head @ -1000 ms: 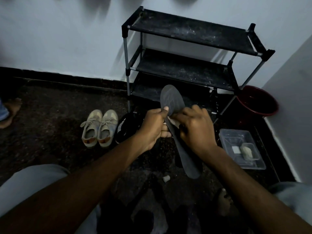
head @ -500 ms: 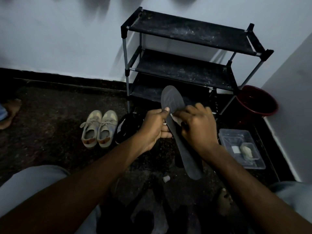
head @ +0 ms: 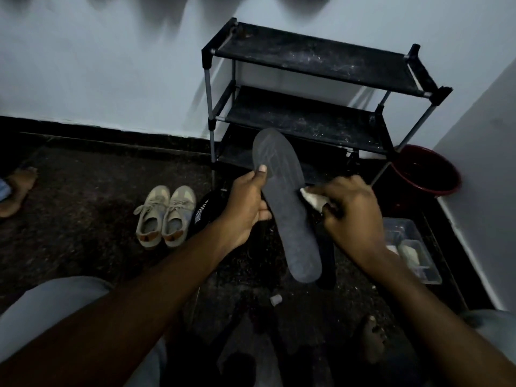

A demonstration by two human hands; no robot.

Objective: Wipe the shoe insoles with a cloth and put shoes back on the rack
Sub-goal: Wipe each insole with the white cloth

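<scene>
A long dark grey insole [head: 287, 208] is held up in front of the rack, toe end pointing away. My left hand [head: 247, 203] grips its left edge, thumb on the top face. My right hand [head: 353, 212] holds a small pale cloth [head: 312, 198] bunched in its fingers, touching the insole's right edge near the middle. A black three-shelf shoe rack [head: 312, 88] stands against the white wall with nothing on the shelves I can see. A pair of beige sneakers [head: 164, 215] sits on the floor to the left. A black shoe [head: 206, 212] lies partly behind my left wrist.
A dark red basin [head: 427, 171] stands right of the rack by the wall. A clear plastic tub [head: 413, 247] with pale items sits behind my right forearm. A small pale scrap [head: 276, 300] lies on the dark floor. Someone's bare foot [head: 16, 188] shows at the far left.
My right hand with the cloth has slid off the insole's face to its right edge, uncovering the middle of the insole. My left hand keeps the same hold.
</scene>
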